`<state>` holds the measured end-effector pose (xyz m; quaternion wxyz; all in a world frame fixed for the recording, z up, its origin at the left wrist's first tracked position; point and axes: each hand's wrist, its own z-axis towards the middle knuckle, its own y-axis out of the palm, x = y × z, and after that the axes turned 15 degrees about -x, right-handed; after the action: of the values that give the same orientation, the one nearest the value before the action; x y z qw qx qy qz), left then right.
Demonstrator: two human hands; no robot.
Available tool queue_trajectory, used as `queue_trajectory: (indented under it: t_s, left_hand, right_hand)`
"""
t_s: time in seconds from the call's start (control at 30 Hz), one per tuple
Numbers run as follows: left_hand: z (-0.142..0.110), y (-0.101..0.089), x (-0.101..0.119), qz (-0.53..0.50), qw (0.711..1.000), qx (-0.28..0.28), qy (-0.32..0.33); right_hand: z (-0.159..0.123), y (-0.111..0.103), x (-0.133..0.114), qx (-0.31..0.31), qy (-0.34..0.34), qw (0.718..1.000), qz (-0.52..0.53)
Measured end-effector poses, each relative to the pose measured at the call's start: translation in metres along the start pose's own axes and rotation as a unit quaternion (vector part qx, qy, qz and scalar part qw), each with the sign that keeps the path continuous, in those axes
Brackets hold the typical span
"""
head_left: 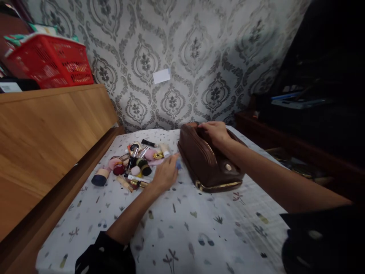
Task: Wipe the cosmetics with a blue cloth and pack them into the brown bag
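Note:
A brown leather pouch [209, 161] with a gold rim and a snap lies on the patterned sheet [182, 228]. My right hand [215, 133] rests on the pouch's top near its zipper, fingers curled over the edge. My left hand [165, 176] hovers beside the pouch's left side, fingers pinched on a small blue item [178, 164] that I cannot name. Just left of that hand lies a heap of cosmetics [132, 165]: tubes, a pink sponge, small jars, a brush.
A wooden headboard or panel [42, 144] runs along the left. A red plastic basket [49, 61] sits on top of it. Dark furniture [308, 114] with papers stands at the right. Patterned wallpaper with a white card [161, 76] is behind.

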<state>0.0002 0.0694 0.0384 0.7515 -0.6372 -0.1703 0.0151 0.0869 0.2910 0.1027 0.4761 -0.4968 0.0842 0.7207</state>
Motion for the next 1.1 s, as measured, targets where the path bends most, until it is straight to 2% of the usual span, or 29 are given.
queue_trajectory:
  t_s: [0.07, 0.1, 0.13, 0.2, 0.23, 0.3, 0.33, 0.4, 0.5, 0.6, 0.67, 0.83, 1.0, 1.1]
  left_hand:
    - [-0.005, -0.010, -0.016, 0.042, 0.998, 0.016, -0.051]
    - [-0.006, -0.016, -0.025, 0.056, 0.995, 0.022, -0.080]
    - [-0.005, -0.022, -0.035, 0.069, 0.992, 0.026, -0.107]
    - [-0.002, -0.031, -0.056, 0.098, 0.984, 0.019, -0.147]
    - [0.001, -0.034, -0.066, 0.106, 0.982, 0.007, -0.154]
    - [0.008, -0.037, -0.083, 0.118, 0.981, -0.027, -0.153]
    - [0.012, -0.037, -0.089, 0.121, 0.981, -0.044, -0.148]
    - [0.018, -0.035, -0.097, 0.128, 0.980, -0.071, -0.136]
    - [0.024, -0.030, -0.098, 0.140, 0.979, -0.083, -0.124]
    - [0.023, -0.025, -0.093, 0.151, 0.979, -0.071, -0.120]
    - [0.020, -0.022, -0.090, 0.155, 0.979, -0.059, -0.118]
    - [0.005, -0.025, -0.084, 0.157, 0.980, -0.035, -0.118]
    - [-0.005, -0.041, -0.090, 0.145, 0.979, -0.008, -0.142]
    - [-0.006, -0.041, -0.091, 0.143, 0.980, -0.009, -0.137]
  right_hand:
    - [-0.010, -0.002, -0.023, 0.033, -0.019, 0.999, -0.017]
    - [-0.020, 0.000, -0.035, 0.046, -0.046, 0.997, -0.029]
    - [-0.033, 0.004, -0.047, 0.047, -0.110, 0.991, -0.067]
    - [-0.063, 0.018, -0.063, -0.024, -0.228, 0.965, -0.130]
    - [-0.078, 0.029, -0.067, -0.086, -0.278, 0.945, -0.151]
    - [-0.105, 0.054, -0.064, -0.236, -0.329, 0.896, -0.183]
    - [-0.116, 0.067, -0.057, -0.283, -0.331, 0.879, -0.196]
    - [-0.131, 0.092, -0.039, -0.334, -0.302, 0.869, -0.205]
    - [-0.144, 0.119, -0.011, -0.343, -0.202, 0.903, -0.162]
    - [-0.151, 0.130, 0.006, -0.339, -0.088, 0.931, -0.102]
    - [-0.153, 0.131, 0.011, -0.330, -0.050, 0.939, -0.089]
    - [-0.153, 0.127, 0.009, -0.321, -0.030, 0.943, -0.084]
    - [-0.153, 0.128, 0.007, -0.317, -0.030, 0.945, -0.081]
    - [-0.153, 0.128, 0.008, -0.312, -0.030, 0.946, -0.082]
